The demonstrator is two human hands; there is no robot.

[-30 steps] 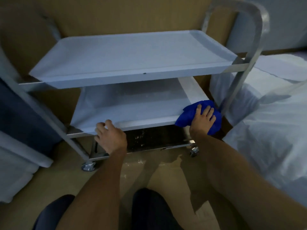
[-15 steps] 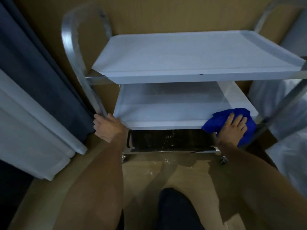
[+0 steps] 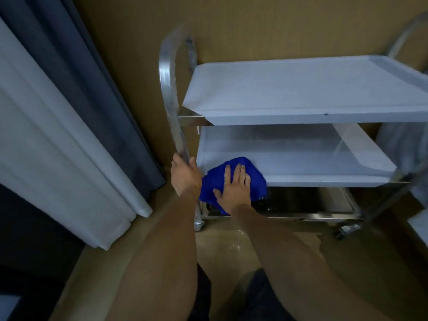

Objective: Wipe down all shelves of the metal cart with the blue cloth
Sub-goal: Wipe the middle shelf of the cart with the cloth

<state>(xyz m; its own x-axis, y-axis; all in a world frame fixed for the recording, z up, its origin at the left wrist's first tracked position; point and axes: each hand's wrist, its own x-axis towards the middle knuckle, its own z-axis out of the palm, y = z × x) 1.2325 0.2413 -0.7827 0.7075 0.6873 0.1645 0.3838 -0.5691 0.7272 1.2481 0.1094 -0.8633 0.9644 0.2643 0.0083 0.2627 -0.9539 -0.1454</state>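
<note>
Right hand (image 3: 234,187) flat, fingers straight, pressing blue cloth (image 3: 231,181) onto middle shelf (image 3: 301,158) front-left corner. Left hand (image 3: 185,174) gripping cart upright (image 3: 172,100) just beside cloth.

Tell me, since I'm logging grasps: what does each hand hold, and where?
The left hand grips the cart's upright frame tube beside the middle shelf. The right hand presses flat on the blue cloth, gripping nothing.

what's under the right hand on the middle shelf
The blue cloth, pressed flat by the right hand at the middle shelf front-left corner. The shelf surface beneath the cloth is hidden.
</note>
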